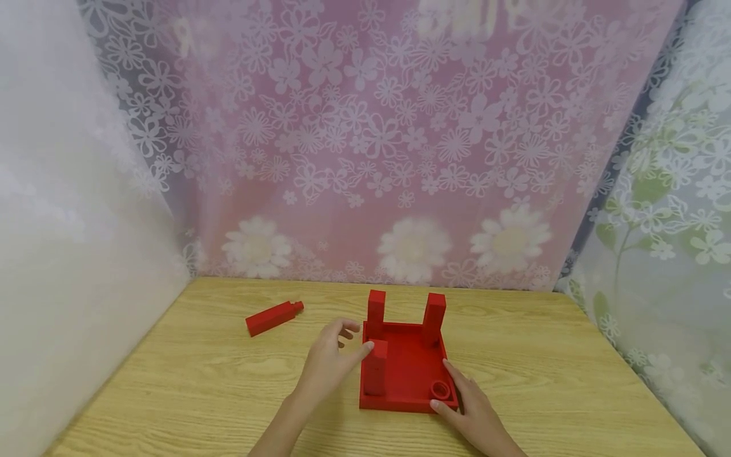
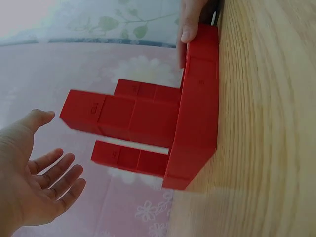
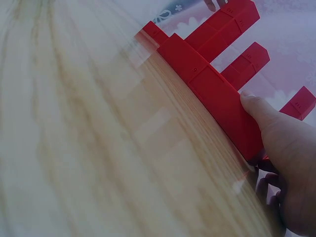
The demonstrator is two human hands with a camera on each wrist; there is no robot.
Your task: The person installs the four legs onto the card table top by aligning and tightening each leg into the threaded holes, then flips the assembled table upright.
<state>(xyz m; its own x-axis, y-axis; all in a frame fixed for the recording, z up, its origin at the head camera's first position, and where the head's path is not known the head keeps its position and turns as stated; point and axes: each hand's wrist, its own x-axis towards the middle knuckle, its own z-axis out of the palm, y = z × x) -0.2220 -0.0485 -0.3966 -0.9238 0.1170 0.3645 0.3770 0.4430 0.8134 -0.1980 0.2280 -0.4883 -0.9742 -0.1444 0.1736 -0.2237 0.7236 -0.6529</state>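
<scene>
A red square base with raised edges [image 1: 407, 365] lies on the table, like an upturned toy table. Three red block legs stand on it: front left [image 1: 375, 369], back left [image 1: 376, 312] and back right [image 1: 434, 317]. A round red socket [image 1: 440, 390] shows in its front right corner. My right hand [image 1: 478, 416] grips that corner, its thumb at the front edge and fingers along the right side. My left hand [image 2: 24, 173], fingers loosely spread, is beside the front left leg; the left wrist view shows a gap between them.
One loose red leg [image 1: 273, 318] with a narrow round end lies on the wooden table [image 1: 200, 381], left of the base. Behind the table hangs a pink flowered cloth [image 1: 371, 158]. Pale sheets close off the left and right sides.
</scene>
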